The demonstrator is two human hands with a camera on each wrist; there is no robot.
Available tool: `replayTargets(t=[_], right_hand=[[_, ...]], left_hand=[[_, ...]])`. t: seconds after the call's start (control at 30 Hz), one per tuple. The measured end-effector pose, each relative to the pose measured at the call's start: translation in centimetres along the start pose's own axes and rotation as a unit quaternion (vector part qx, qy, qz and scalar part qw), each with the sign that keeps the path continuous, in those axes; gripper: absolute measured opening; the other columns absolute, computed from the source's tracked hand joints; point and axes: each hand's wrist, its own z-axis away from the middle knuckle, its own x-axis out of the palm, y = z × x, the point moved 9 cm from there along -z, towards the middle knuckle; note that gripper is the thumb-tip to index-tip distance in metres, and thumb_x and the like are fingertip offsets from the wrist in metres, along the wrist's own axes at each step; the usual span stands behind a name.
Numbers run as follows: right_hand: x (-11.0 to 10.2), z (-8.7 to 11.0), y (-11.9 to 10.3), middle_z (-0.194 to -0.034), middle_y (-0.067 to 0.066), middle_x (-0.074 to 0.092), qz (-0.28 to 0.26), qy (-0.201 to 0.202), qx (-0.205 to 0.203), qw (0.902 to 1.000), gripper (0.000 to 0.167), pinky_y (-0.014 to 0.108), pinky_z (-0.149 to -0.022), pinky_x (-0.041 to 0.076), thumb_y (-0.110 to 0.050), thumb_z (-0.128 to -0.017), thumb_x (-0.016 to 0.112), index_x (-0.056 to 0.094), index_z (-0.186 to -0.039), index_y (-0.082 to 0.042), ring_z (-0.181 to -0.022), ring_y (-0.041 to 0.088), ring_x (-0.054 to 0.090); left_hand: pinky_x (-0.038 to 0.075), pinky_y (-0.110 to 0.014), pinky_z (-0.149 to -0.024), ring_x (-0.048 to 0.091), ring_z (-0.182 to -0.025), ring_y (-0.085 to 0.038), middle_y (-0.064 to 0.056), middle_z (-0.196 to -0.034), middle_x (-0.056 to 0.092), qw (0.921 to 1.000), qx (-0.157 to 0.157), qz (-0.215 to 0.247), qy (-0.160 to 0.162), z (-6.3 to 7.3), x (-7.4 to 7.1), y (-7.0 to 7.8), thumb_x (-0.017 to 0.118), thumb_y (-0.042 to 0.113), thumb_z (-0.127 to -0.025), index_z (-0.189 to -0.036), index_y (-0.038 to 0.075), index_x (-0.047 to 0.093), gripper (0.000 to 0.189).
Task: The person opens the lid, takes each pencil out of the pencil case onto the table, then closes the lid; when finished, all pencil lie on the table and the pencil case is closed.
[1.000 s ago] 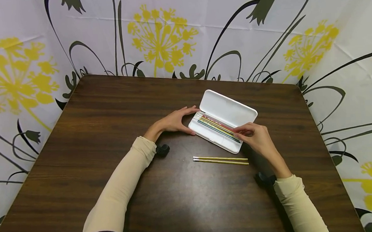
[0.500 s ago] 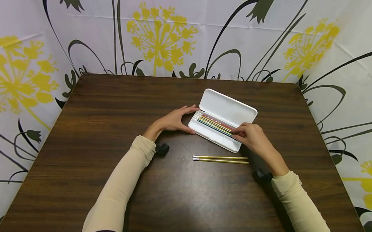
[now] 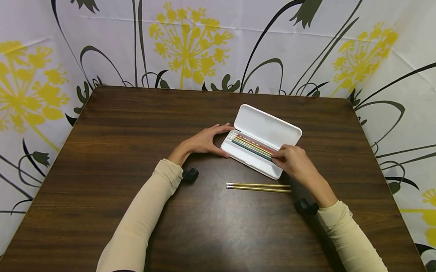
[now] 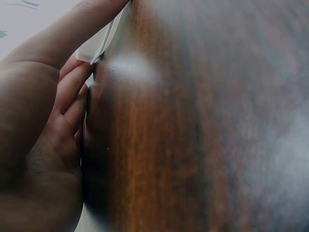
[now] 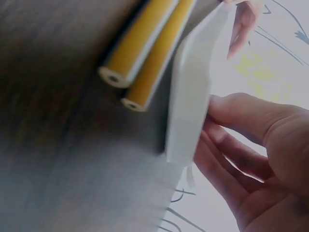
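A white pencil case (image 3: 253, 163) lies on the table with its lid (image 3: 266, 127) raised at the back. Inside it is a row of pencils (image 3: 253, 146), dark green, gold and red, white ends to the left. My left hand (image 3: 203, 141) holds the case's left end, thumb at the front corner and fingers at the back. Over the right half, my right hand (image 3: 296, 161) pinches at the pencils' right ends with thumb and fingertips; the case wall hides those tips in the right wrist view. Two gold pencils (image 3: 258, 187) lie side by side in front of the case.
The dark wooden table (image 3: 137, 123) has a floral curtain (image 3: 206, 39) along its back and sides. Close to the right wrist view's camera, the loose pencils (image 5: 145, 72) show flat unsharpened ends beside the case's front wall (image 5: 190, 96).
My right hand has shifted slightly left along the pencils in the case and covers their right ends. The left hand, the case and the two loose pencils have stayed put.
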Motion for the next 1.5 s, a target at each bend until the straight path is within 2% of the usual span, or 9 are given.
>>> replayTargets(t=[0.33, 0.47, 0.6, 0.73, 0.9, 1.03, 1.13, 1.37, 1.5], right_hand=[[0.1, 0.7, 0.8, -0.075, 0.002, 0.063, -0.018, 0.043, 0.025, 0.9986, 0.005, 0.031, -0.057, 0.05, -0.003, -0.079, 0.075, 0.074, -0.083, -0.005, -0.064, 0.014, 0.059], [-0.1, 0.7, 1.1, -0.08, 0.003, 0.068, -0.062, 0.031, 0.034, 0.997, 0.007, 0.033, -0.059, 0.054, -0.004, -0.083, 0.077, 0.075, -0.09, -0.004, -0.068, 0.014, 0.064], [-0.3, 0.6, 1.1, -0.081, 0.002, 0.069, -0.086, 0.011, 0.025, 0.9959, 0.01, 0.037, -0.061, 0.055, -0.002, -0.084, 0.077, 0.076, -0.093, -0.003, -0.07, 0.014, 0.064], [-0.6, 0.8, 1.2, -0.081, 0.0, 0.067, -0.101, 0.022, 0.012, 0.9946, 0.013, 0.036, -0.062, 0.055, 0.0, -0.082, 0.077, 0.077, -0.094, -0.003, -0.07, 0.013, 0.062], [-1.9, 1.2, 1.9, -0.083, 0.001, 0.069, -0.153, 0.059, 0.01, 0.9864, 0.015, 0.026, -0.063, 0.056, 0.002, -0.08, 0.078, 0.078, -0.094, -0.004, -0.071, 0.012, 0.063], [-4.0, 1.6, 2.3, -0.087, 0.003, 0.07, -0.185, 0.087, 0.007, 0.9789, 0.02, 0.017, -0.062, 0.053, 0.006, -0.079, 0.079, 0.078, -0.096, -0.005, -0.073, 0.013, 0.064], [-5.4, 1.7, 2.4, -0.089, 0.003, 0.07, -0.195, 0.096, 0.006, 0.9759, 0.023, 0.015, -0.064, 0.053, 0.007, -0.078, 0.078, 0.078, -0.097, -0.006, -0.074, 0.014, 0.064], [-7.0, 2.2, 0.3, -0.091, 0.012, 0.07, -0.213, 0.071, -0.005, 0.9746, 0.024, 0.019, -0.068, 0.053, 0.012, -0.078, 0.076, 0.076, -0.098, -0.001, -0.076, 0.022, 0.064], [-7.2, 3.0, -1.2, -0.092, 0.015, 0.069, -0.244, 0.035, -0.024, 0.9689, 0.025, 0.018, -0.068, 0.051, 0.017, -0.077, 0.074, 0.075, -0.098, 0.003, -0.08, 0.026, 0.063]], left_hand=[[0.009, -0.036, -0.119, 0.009, -0.148, -0.026, -0.006, -0.16, 0.023, 0.9999, -0.009, 0.008, -0.001, 0.3, 0.1, 0.1, 0.087, 0.04, -0.073, -0.15, 0.023, 0.041, 0.091], [0.008, -0.034, -0.119, 0.01, -0.148, -0.026, -0.006, -0.16, 0.023, 0.9999, -0.009, 0.004, 0.0, 0.3, 0.0, 0.1, 0.087, 0.041, -0.073, -0.15, 0.023, 0.04, 0.092], [0.009, -0.035, -0.119, 0.01, -0.148, -0.026, -0.006, -0.16, 0.023, 0.9999, -0.011, 0.002, 0.0, 0.3, -0.1, 0.1, 0.087, 0.041, -0.072, -0.15, 0.023, 0.041, 0.092], [0.009, -0.037, -0.119, 0.01, -0.148, -0.027, -0.007, -0.16, 0.023, 0.9999, -0.011, 0.002, 0.0, 0.3, -0.1, 0.2, 0.088, 0.041, -0.072, -0.15, 0.022, 0.041, 0.093], [0.009, -0.036, -0.119, 0.01, -0.148, -0.027, -0.006, -0.16, 0.023, 1.0, -0.006, 0.0, 0.001, 0.2, -0.1, 0.1, 0.088, 0.04, -0.072, -0.15, 0.022, 0.041, 0.093], [0.01, -0.036, -0.119, 0.01, -0.148, -0.027, -0.005, -0.161, 0.023, 0.9999, -0.012, 0.003, 0.0, 0.3, -0.1, 0.0, 0.087, 0.042, -0.072, -0.15, 0.025, 0.04, 0.092], [0.01, -0.037, -0.119, 0.009, -0.148, -0.027, -0.004, -0.161, 0.022, 0.9998, -0.021, 0.001, -0.001, 0.4, -0.1, -0.2, 0.087, 0.044, -0.072, -0.15, 0.029, 0.04, 0.092], [0.01, -0.037, -0.119, 0.009, -0.148, -0.027, -0.004, -0.161, 0.023, 0.9999, -0.017, 0.0, -0.002, 0.3, 0.0, -0.1, 0.087, 0.043, -0.072, -0.15, 0.026, 0.04, 0.093], [0.01, -0.039, -0.119, 0.009, -0.148, -0.028, -0.005, -0.161, 0.023, 0.9999, -0.016, -0.001, 0.0, 0.2, -0.1, 0.0, 0.088, 0.042, -0.072, -0.15, 0.024, 0.04, 0.093]])
